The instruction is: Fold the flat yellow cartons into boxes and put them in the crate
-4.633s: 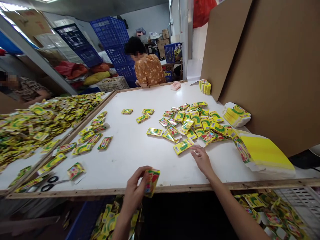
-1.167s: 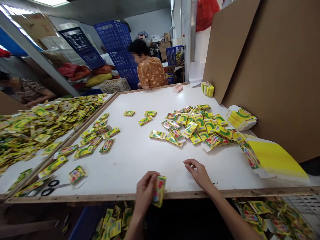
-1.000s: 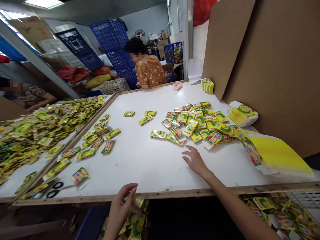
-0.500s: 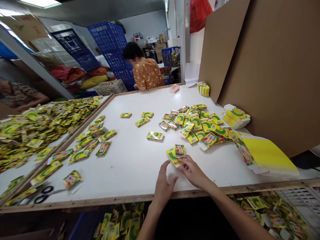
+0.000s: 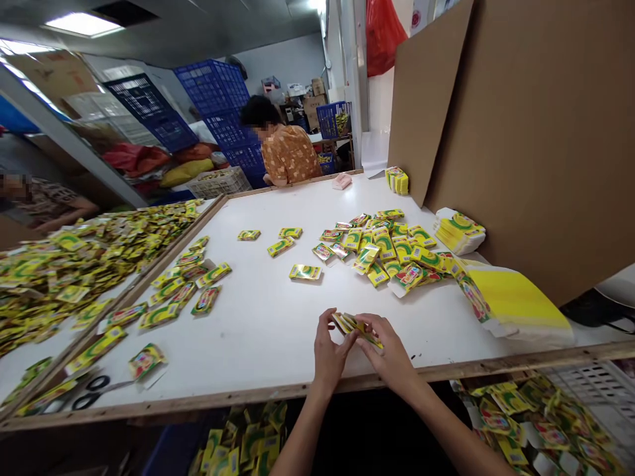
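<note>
1. Landmark: carton pile (image 5: 384, 246) on the white table (image 5: 248, 344).
2. Held cartons (image 5: 343, 322), yellow: in front of the pile, nearer the wearer, raised between both hands, thin edges up; exact count unclear.
3. Left hand (image 5: 330, 350): grip narrow, fingers and thumb on the cartons' left end.
4. Right hand (image 5: 387, 347): grip closed around the cartons' right end.
5. Single carton (image 5: 305, 272): lies flat, just left of pile.
6. Carton cluster (image 5: 183, 287): well left of pile.
7. Scissors (image 5: 119, 385): front-left of pile, well apart, near table edge.
8. Flat yellow stack (image 5: 520, 301): right of pile, fanned.
9. Pink item (image 5: 342, 181): behind pile.
10. Person in orange shirt (image 5: 292, 155): behind pile, past table's far edge.
</note>
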`<action>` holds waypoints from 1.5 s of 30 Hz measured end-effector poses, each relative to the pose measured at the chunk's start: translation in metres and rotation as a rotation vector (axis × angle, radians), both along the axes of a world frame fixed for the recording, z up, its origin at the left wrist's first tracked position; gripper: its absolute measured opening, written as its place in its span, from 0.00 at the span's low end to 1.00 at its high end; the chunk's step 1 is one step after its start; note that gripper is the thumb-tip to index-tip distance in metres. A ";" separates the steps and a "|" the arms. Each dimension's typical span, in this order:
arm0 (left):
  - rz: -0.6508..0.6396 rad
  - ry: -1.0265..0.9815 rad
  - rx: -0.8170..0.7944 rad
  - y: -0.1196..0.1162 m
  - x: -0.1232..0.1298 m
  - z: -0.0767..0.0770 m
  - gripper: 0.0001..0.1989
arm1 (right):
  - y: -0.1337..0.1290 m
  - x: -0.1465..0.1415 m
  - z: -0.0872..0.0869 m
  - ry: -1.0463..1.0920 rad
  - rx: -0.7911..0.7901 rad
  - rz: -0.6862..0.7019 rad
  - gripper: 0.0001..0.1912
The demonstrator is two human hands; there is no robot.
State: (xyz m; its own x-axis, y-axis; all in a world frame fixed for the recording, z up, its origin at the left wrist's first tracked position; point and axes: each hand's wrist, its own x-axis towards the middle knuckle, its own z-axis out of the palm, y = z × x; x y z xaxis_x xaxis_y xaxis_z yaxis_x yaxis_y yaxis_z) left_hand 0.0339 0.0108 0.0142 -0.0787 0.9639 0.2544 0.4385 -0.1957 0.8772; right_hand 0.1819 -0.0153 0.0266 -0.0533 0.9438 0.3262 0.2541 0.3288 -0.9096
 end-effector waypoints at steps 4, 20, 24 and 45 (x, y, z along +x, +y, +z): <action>0.089 0.081 -0.037 -0.007 -0.008 0.012 0.22 | 0.007 -0.005 -0.018 -0.197 0.067 -0.036 0.20; -0.050 -0.473 -0.190 -0.016 -0.011 0.001 0.20 | -0.002 -0.026 -0.042 0.170 -0.129 0.006 0.11; -0.009 -0.548 -0.205 -0.022 -0.014 -0.003 0.21 | 0.003 -0.032 -0.045 0.157 -0.088 -0.005 0.11; -0.191 -0.503 -0.175 -0.011 -0.029 -0.012 0.16 | 0.021 -0.028 -0.043 0.204 -0.110 0.022 0.14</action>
